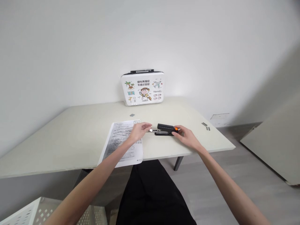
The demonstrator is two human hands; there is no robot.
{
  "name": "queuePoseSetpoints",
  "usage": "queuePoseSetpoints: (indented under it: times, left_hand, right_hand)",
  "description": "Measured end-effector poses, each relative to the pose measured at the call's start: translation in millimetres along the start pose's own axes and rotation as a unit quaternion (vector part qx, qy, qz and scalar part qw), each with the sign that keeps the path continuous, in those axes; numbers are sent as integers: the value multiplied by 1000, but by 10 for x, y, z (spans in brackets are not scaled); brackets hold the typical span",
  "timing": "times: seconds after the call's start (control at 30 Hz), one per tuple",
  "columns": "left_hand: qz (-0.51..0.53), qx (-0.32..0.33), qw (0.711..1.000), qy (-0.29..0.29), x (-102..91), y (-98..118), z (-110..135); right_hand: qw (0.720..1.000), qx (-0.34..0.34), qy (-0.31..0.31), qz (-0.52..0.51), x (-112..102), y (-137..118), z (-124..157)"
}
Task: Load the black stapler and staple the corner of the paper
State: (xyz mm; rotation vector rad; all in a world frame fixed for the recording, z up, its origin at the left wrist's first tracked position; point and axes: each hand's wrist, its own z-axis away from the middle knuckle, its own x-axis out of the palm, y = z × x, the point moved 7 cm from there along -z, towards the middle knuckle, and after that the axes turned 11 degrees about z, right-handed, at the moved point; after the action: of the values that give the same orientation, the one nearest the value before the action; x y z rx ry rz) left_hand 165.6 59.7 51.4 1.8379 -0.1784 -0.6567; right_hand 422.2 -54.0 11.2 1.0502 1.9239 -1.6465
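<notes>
A black stapler [165, 128] with an orange part at its rear lies on the table, its front pointing left. A thin metal part sticks out from its front end. My right hand [187, 136] is closed around the stapler's rear, thumb on the near side and fingers behind. Just off the front end, my left hand [140, 131] pinches a small shiny piece [151, 130], which may be a strip of staples; the fingertips partly hide it. A printed sheet of paper [117, 142] lies beneath my left wrist and forearm.
Grey staple strips [132, 115] lie behind the paper, and several more staple strips [206, 126] are near the right edge of the white table [70, 134]. A white cartoon-printed case [143, 89] leans on the wall. A perforated white basket [35, 212] stands below left.
</notes>
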Motion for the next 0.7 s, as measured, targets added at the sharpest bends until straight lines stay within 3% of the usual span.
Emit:
queuePoseSetpoints:
  times: [0.7]
  left_hand:
    - [-12,67,993,97,93,11,60]
  right_hand:
    - [1000,6,-1,-1,-17,-58,26]
